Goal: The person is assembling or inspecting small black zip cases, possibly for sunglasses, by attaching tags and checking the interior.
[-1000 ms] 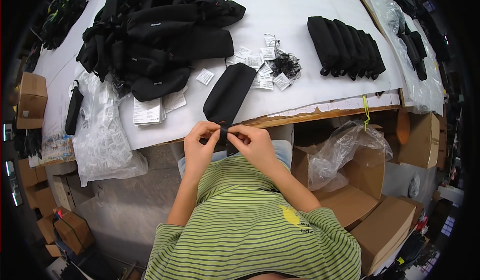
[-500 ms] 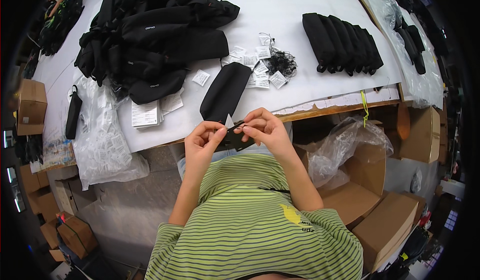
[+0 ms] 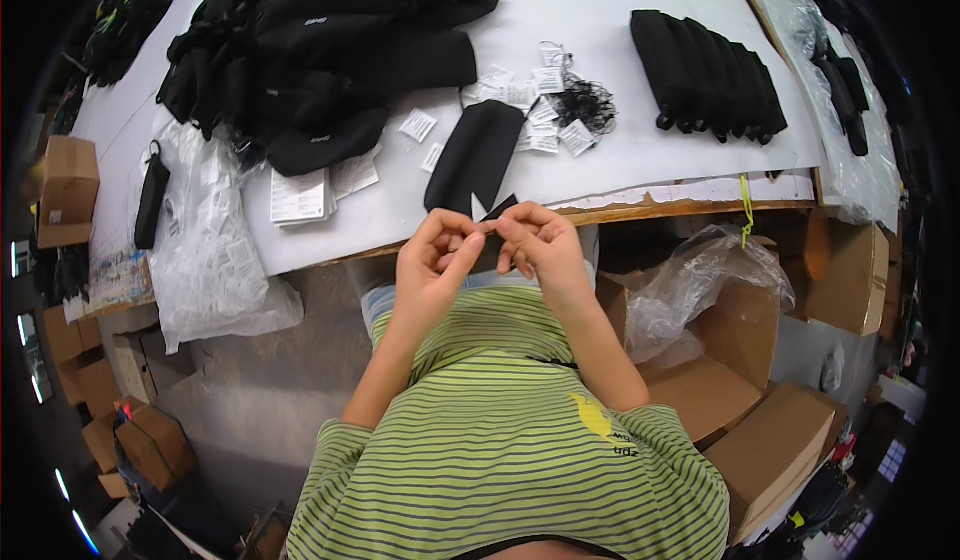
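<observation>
Left hand point(image 3: 437, 260) and right hand point(image 3: 548, 260) meet, fingers bent by a dark strip point(image 3: 501, 206).
Which hand grips the strip, one cannot tell. It looks like careful fingertip work, and the next move seems to need a steady pinch. Just past them, a long, plain black pouch point(image 3: 475, 155) lies near the bench point(image 3: 592, 184) edge.

Lettering point(image 3: 316, 22) on pouches point(image 3: 350, 38), tags point(image 3: 419, 124), shirt point(image 3: 520, 420)

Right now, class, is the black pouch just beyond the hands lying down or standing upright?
Lying down: the black pouch shows its broad face upward on the white tabletop, its near end by the left hand.
</observation>
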The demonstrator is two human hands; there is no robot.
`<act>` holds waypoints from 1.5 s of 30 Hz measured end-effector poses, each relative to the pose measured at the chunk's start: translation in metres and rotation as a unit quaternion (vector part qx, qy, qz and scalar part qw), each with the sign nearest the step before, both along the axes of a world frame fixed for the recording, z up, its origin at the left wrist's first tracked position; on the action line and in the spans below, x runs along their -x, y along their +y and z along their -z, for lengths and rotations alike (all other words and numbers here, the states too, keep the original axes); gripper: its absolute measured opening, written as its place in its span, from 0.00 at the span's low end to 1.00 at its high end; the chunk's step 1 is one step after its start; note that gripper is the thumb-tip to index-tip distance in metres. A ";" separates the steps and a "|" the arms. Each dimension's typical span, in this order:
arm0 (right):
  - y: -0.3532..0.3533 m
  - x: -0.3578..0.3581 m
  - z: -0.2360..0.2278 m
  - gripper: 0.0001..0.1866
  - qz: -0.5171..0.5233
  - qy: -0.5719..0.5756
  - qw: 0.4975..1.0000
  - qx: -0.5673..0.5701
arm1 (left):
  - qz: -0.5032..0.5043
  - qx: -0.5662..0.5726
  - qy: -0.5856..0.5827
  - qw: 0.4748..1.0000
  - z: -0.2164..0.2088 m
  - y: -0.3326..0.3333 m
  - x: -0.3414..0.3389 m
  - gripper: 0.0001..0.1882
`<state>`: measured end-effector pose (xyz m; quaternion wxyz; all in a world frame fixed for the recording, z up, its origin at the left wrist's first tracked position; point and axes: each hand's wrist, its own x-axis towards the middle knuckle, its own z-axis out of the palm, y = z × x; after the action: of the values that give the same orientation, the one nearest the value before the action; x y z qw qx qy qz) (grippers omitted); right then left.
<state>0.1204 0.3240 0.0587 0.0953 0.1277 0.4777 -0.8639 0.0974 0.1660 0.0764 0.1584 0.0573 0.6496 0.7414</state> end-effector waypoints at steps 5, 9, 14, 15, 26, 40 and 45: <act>0.002 0.001 -0.001 0.08 0.020 -0.007 1.000 -0.008 | 0.003 0.024 -0.006 1.000 0.001 0.000 0.001 0.03; 0.000 0.002 -0.002 0.09 0.013 -0.014 0.999 -0.029 | -0.008 0.029 -0.002 1.000 0.000 0.000 0.001 0.04; -0.006 0.004 -0.004 0.08 0.028 0.009 0.998 -0.052 | -0.007 0.061 0.022 0.998 0.000 -0.002 -0.001 0.04; -0.007 0.004 -0.004 0.08 0.038 0.020 0.997 -0.064 | -0.008 0.086 0.049 0.995 0.000 -0.001 -0.001 0.04; -0.006 0.001 -0.001 0.09 0.041 -0.018 0.999 -0.015 | -0.022 0.066 0.033 0.997 0.004 0.000 -0.001 0.04; 0.006 -0.008 -0.002 0.06 -0.098 0.013 0.995 -0.020 | 0.080 -0.039 -0.002 0.996 0.009 -0.009 0.011 0.06; 0.051 0.008 0.014 0.09 0.016 0.018 0.995 -0.095 | 0.182 0.106 0.095 0.973 -0.012 -0.008 0.007 0.05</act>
<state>0.1124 0.3748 0.0444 0.0606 0.1278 0.5569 -0.8185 0.0906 0.1580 0.0881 0.2333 0.2275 0.7155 0.6180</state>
